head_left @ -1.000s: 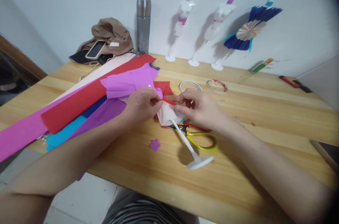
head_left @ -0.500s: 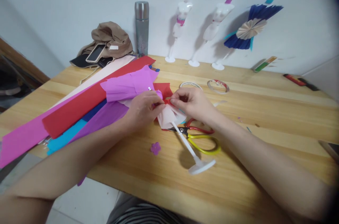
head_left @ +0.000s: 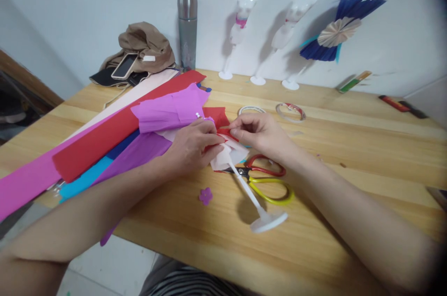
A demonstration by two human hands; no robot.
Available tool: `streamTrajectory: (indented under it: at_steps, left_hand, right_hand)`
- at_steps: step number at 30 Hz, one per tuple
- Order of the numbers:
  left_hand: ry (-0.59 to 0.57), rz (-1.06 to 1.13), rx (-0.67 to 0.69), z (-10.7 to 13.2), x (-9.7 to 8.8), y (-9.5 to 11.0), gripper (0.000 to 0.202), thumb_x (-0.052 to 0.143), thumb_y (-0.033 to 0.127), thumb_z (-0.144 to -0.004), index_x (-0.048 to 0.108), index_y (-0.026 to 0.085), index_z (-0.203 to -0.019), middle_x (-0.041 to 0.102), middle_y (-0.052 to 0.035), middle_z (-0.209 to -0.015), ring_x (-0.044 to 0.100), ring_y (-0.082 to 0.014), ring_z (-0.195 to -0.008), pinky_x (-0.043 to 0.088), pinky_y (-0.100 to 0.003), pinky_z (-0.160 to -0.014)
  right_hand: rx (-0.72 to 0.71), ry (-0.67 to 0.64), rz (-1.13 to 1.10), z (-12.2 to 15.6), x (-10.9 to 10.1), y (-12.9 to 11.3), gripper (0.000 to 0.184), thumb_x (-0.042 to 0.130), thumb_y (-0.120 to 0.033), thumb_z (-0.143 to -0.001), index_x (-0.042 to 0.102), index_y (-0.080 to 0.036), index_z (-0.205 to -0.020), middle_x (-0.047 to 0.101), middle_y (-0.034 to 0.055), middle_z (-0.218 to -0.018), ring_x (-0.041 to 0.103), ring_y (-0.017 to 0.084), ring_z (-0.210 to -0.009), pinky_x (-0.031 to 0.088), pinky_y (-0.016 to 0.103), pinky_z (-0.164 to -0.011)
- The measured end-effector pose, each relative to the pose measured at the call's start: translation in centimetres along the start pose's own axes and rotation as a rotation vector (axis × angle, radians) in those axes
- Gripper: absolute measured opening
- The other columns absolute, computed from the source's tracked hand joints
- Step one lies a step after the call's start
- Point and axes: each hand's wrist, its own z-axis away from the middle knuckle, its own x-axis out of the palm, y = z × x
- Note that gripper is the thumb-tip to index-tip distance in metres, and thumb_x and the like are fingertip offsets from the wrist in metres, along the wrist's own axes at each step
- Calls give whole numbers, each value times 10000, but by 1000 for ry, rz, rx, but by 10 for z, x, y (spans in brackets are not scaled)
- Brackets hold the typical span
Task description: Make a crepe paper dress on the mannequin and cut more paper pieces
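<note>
Worktop [head_left: 307, 249]: pale wood against a white wall [head_left: 104, 2], lined at the back with one blue-dressed stand [head_left: 317, 52] and two barely trimmed stands [head_left: 246, 3].
White stand [head_left: 247, 189]: tilted, near the worktop's front, pale paper [head_left: 219, 161] already around its upper stem.
Red strip [head_left: 224, 132]: pinched in the grip of left hand [head_left: 195, 147] and right hand [head_left: 261, 132], seemingly not yet secured.
Purple flower [head_left: 206, 196]: loose near the scissors [head_left: 254, 181], apparently unattached.

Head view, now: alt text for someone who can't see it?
Left hand and right hand pinch red paper at a tilted white stand. Scissors and a purple flower lie nearby on a table; coloured papers lie at left, three similar stands behind.
</note>
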Motion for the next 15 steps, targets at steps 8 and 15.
streamTrajectory:
  at_steps: [8, 15]
  left_hand:
    - [2, -15, 33, 2, 1, -1, 240, 518, 248, -948, 746, 173, -932, 670, -71, -881, 632, -176, -848, 506, -309, -782]
    - [81, 31, 52, 4, 3, 0, 215, 534, 225, -933, 728, 166, -861, 692, -75, -858, 639, -174, -831, 509, -307, -776]
  right_hand:
    - [-139, -14, 139, 4, -3, -2, 146, 625, -316, -771, 679, -188, -727, 582, 19, -691, 510, 154, -610, 382, 291, -551]
    - [-193, -3, 354, 11, -12, -15, 110, 613, -260, -816, 699, -193, -810, 603, 36, -738, 537, 167, -665, 413, 310, -620]
